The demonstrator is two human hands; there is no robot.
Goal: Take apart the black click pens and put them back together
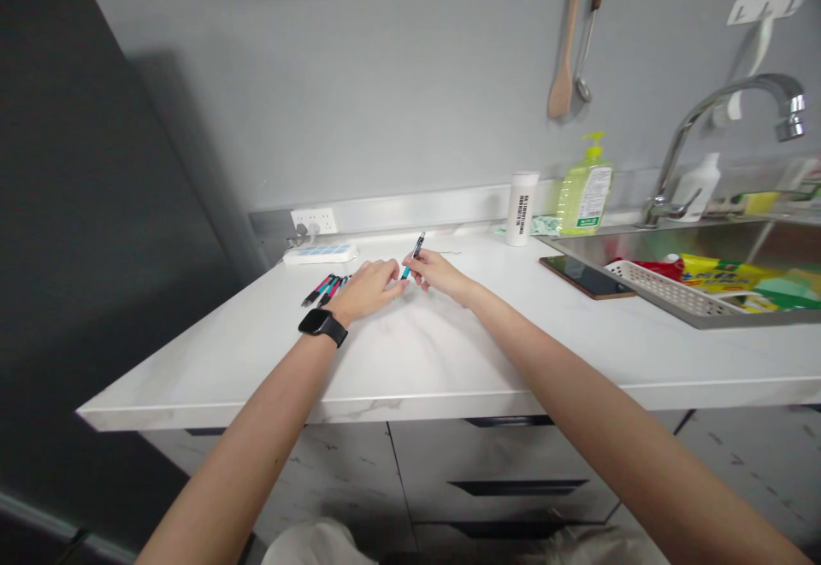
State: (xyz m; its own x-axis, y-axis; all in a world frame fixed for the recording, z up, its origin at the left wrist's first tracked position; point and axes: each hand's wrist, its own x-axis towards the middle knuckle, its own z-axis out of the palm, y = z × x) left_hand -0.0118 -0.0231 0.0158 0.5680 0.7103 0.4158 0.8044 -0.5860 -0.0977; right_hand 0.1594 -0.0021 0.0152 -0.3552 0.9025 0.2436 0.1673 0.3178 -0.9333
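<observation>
on the white countertop [449, 351], left of the sink [705, 244], both hands meet over a teal pen [414, 257]. right hand [442, 274]: thumb and forefinger are pinched closed on the lower part of the pen, which stands tilted, its dark tip pointing up and away from the sink. left hand [369, 287]: lies palm down on the counter, fingers loosely curled, fingertips touching the lower end of the same pen; whether they actually grip it cannot be told. a black watch [322, 325] sits on the left wrist.

further from the sink, just beside the left hand, a small group of spare pens [326, 289] lies flat on the counter. behind them, against the wall, rests a white power strip [321, 254].

containers:
- sink: holds a white perforated basket [647, 283]; coloured packets [737, 274] lie in the basket and basin.
- green soap bottle [585, 193]: stands at the sink's rear left corner; pump fitted, liquid visible inside.
- white cylinder [522, 208]: stands upright just left of the soap bottle; contents cannot be seen.

a dark phone [585, 277] lies flat at the sink's left edge.
</observation>
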